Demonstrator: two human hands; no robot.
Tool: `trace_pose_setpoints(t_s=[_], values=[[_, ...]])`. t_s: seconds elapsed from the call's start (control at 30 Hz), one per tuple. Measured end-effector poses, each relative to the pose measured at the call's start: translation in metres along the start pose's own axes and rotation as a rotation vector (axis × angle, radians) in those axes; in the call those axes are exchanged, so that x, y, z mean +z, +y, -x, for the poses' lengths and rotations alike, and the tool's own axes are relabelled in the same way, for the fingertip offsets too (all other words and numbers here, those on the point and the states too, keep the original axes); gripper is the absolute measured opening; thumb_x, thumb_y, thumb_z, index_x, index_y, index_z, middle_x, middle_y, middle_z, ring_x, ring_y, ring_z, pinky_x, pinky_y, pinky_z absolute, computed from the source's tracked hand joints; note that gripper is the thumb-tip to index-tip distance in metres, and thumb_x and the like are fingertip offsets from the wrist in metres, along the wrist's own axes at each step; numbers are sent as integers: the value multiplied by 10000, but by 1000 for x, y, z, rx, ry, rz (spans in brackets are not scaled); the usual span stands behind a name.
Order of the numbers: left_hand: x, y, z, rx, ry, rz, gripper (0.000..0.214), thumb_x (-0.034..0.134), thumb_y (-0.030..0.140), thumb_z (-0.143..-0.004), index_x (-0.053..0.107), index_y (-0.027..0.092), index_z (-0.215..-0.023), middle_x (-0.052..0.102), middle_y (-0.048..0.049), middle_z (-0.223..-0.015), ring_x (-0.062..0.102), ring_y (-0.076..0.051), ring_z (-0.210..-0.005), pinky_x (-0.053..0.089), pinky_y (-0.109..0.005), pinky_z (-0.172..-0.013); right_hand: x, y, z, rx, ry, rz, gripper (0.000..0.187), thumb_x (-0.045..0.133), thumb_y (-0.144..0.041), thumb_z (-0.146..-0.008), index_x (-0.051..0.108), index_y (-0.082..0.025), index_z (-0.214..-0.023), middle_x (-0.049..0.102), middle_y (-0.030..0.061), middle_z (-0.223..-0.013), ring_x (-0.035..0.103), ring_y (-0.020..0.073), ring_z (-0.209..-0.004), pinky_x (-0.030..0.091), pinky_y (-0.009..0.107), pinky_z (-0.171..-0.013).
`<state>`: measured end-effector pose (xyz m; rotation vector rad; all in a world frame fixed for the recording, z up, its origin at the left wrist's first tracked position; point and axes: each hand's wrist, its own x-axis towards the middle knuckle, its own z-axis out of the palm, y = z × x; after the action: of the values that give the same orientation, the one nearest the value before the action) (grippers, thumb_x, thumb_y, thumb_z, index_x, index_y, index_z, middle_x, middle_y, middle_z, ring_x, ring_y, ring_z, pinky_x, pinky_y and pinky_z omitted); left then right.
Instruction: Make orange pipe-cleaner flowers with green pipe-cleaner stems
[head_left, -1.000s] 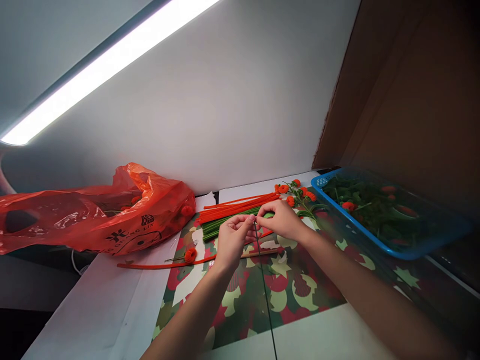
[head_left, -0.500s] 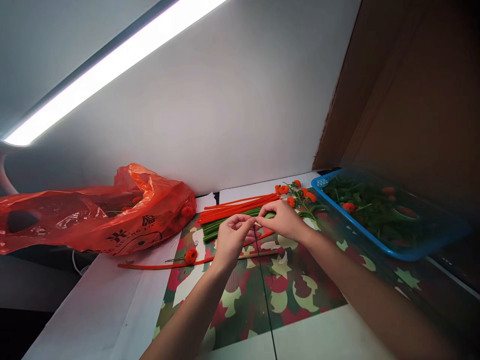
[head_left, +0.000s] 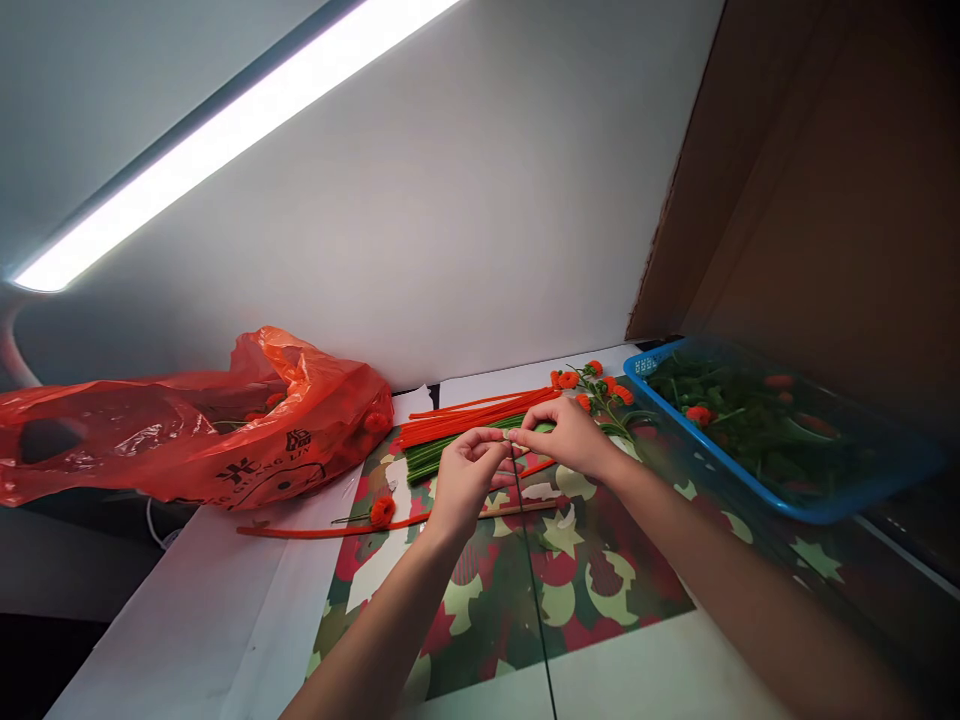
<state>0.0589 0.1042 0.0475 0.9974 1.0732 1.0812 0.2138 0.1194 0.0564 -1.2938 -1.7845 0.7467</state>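
Note:
My left hand (head_left: 466, 478) and my right hand (head_left: 566, 439) meet fingertip to fingertip above the patterned mat (head_left: 592, 575). Both pinch the top of a thin dark wire (head_left: 534, 590) that runs down towards me. A small green piece (head_left: 541, 428) shows at my right fingertips. Just behind the hands lie a bundle of orange pipe cleaners (head_left: 472, 410) and a bundle of green ones (head_left: 435, 455).
A red plastic bag (head_left: 195, 425) lies at the left on white paper. An orange pompom on a wire (head_left: 381, 511) and a long orange pipe cleaner (head_left: 322, 530) lie near it. Finished orange flowers (head_left: 596, 385) sit behind my right hand. A blue basket (head_left: 780, 500) of greenery stands right.
The hands have stayed together on the wire, with only small finger shifts. The view has drifted slightly.

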Motion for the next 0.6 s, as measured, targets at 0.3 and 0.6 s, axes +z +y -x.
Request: trace_pose_setpoints(t_s=[0.3, 0.6], values=[[-5, -4, -5, -24, -54, 54, 321, 776, 382, -627, 636, 130, -767, 651, -20, -686, 603, -109, -531, 475, -189, -437, 0, 0, 0, 6, -25, -18, 223, 648, -277, -748, 671, -149, -567, 621, -1, -533, 505, 103, -517, 369, 229, -546], [-10, 1, -7, -96, -103, 143, 337, 824, 368, -563, 624, 141, -712, 566, 25, -645, 533, -74, -594, 502, -188, -543, -1, 2, -1, 20, -49, -46, 269, 661, -355, -748, 673, -144, -581, 599, 2, -512, 486, 106, -501, 373, 232, -530]])
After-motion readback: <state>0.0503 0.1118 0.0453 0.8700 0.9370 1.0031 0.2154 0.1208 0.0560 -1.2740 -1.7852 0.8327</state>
